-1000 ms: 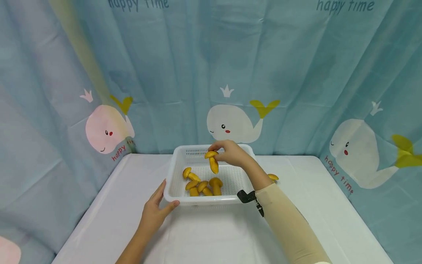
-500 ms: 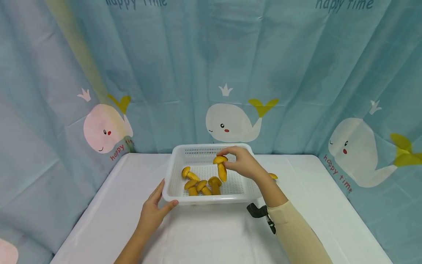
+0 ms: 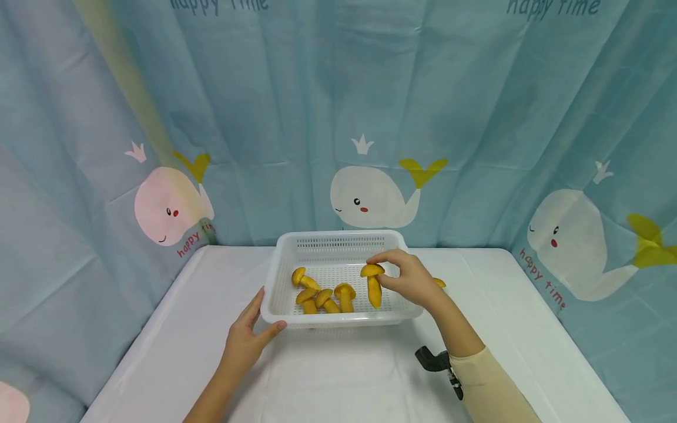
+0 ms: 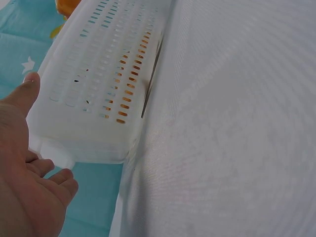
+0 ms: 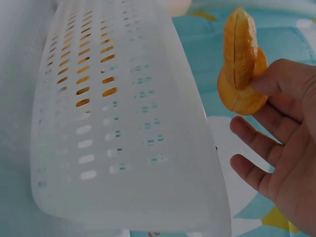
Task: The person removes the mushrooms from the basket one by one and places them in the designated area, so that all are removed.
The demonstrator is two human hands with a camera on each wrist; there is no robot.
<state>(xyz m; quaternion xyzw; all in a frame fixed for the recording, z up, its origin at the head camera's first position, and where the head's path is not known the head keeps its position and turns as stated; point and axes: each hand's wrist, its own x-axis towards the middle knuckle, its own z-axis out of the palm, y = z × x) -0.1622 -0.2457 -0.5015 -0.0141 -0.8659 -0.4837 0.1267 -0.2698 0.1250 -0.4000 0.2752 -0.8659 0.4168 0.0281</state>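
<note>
Mushroom (image 3: 374, 288) pinched at cap, stem down, by right hand (image 3: 411, 281), over basket (image 3: 338, 320) towards near right corner. Near left corner touched by left hand (image 3: 247, 341), fingers loose. Four other mushrooms (image 3: 346, 298) shown by head view; only glimpsed through slots (image 5: 85, 143) from wrists.

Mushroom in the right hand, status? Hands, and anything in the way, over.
Right hand pinches mushroom, cap up, over basket. Left hand at basket's near-left corner. Four other mushrooms inside, left of it; no obstruction seen.
</note>
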